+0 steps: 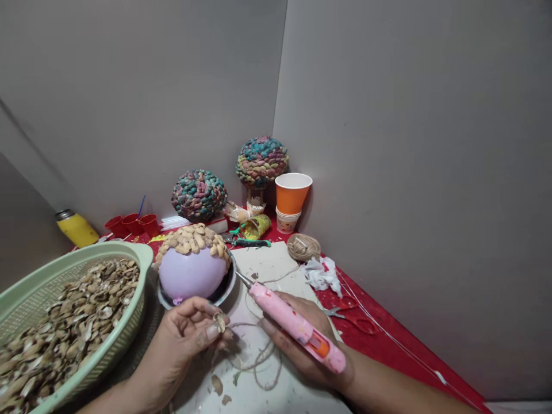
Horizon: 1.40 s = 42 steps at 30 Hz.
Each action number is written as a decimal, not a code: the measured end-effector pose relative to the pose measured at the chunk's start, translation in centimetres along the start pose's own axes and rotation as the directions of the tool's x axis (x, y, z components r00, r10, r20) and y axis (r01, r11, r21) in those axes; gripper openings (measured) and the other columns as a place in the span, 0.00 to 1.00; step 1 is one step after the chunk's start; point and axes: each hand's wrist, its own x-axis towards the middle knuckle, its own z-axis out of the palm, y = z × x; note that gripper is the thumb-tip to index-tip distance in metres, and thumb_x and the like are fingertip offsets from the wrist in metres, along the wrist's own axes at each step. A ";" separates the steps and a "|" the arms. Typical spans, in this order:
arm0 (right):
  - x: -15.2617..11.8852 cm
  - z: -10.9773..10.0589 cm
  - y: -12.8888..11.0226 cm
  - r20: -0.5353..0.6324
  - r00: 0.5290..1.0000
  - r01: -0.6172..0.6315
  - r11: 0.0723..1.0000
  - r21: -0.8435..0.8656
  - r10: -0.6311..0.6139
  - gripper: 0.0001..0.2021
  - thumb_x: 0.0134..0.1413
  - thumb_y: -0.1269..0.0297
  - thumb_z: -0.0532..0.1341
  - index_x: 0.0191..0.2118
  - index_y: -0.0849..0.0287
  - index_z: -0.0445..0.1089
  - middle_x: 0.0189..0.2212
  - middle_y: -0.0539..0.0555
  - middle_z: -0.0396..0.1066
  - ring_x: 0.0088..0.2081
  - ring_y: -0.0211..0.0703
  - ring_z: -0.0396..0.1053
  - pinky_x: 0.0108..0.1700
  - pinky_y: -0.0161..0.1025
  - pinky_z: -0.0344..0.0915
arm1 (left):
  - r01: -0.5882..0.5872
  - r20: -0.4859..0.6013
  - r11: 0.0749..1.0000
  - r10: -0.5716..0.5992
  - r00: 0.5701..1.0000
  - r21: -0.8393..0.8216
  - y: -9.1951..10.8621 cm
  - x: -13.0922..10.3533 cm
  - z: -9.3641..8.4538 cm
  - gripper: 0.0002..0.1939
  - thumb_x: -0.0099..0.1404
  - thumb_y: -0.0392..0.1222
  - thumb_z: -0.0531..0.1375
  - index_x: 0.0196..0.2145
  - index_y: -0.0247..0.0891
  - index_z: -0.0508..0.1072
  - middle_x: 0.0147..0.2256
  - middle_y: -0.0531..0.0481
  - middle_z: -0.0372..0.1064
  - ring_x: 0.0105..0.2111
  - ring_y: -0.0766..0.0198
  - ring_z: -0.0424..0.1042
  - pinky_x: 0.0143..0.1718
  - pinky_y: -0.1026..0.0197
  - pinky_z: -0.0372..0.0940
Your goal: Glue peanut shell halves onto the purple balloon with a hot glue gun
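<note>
A peanut shell [219, 322] is pinched between the thumb and fingers of my left hand [185, 333]. My right hand [302, 322] grips a pink glue gun [297, 325], its metal nozzle pointing left and up. Just beyond my left hand, a lilac balloon [192, 273] rests in a dark bowl with a pale rim [233, 282]. Peanut shells [194, 238] cover the balloon's upper part. Twine [267, 368] lies in loops on the white board [259, 264] between my hands, near a few shell bits [217, 384].
At left stands a green basket [146, 259] full of peanut shells. Behind are two painted shell balls [199, 195], an orange cup [293, 192], red cups [149, 225] and a yellow bottle [77, 229]. A twine ball [304, 247], crumpled tissue [322, 275] and scissors [360, 322] lie right.
</note>
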 end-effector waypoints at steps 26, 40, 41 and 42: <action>-0.4 0.5 0.8 0.032 0.988 0.152 0.986 0.066 -0.154 0.08 0.57 0.71 0.54 0.29 0.54 0.56 0.20 0.46 0.60 0.19 0.36 0.59 0.23 0.34 0.57 | 0.296 0.213 0.915 -0.243 0.946 -0.273 0.0 0.4 -1.3 0.08 0.56 0.36 0.71 0.35 0.32 0.79 0.29 0.47 0.76 0.24 0.69 0.75 0.26 0.70 0.71; -1.1 1.3 1.9 0.042 0.966 0.246 0.956 0.159 -0.255 0.07 0.61 0.65 0.53 0.31 0.53 0.55 0.21 0.46 0.59 0.20 0.38 0.58 0.24 0.36 0.56 | 0.267 0.194 0.923 -0.218 0.956 -0.279 -0.1 0.6 -1.6 0.09 0.53 0.34 0.73 0.33 0.32 0.81 0.29 0.46 0.77 0.25 0.70 0.75 0.28 0.71 0.71; -1.0 1.3 1.8 0.038 0.964 0.253 0.953 0.165 -0.262 0.08 0.63 0.64 0.52 0.31 0.53 0.55 0.20 0.46 0.59 0.20 0.38 0.58 0.23 0.36 0.55 | 0.268 0.186 0.923 -0.222 0.957 -0.276 0.0 0.5 -1.5 0.09 0.52 0.33 0.73 0.33 0.32 0.81 0.29 0.46 0.77 0.25 0.70 0.75 0.28 0.71 0.71; -1.0 1.3 1.8 0.033 0.963 0.258 0.951 0.173 -0.267 0.10 0.65 0.62 0.51 0.30 0.53 0.55 0.20 0.46 0.59 0.19 0.38 0.57 0.23 0.36 0.55 | 0.267 0.179 0.924 -0.224 0.958 -0.273 0.1 0.5 -1.4 0.10 0.52 0.33 0.73 0.33 0.32 0.81 0.28 0.46 0.77 0.25 0.70 0.75 0.28 0.71 0.71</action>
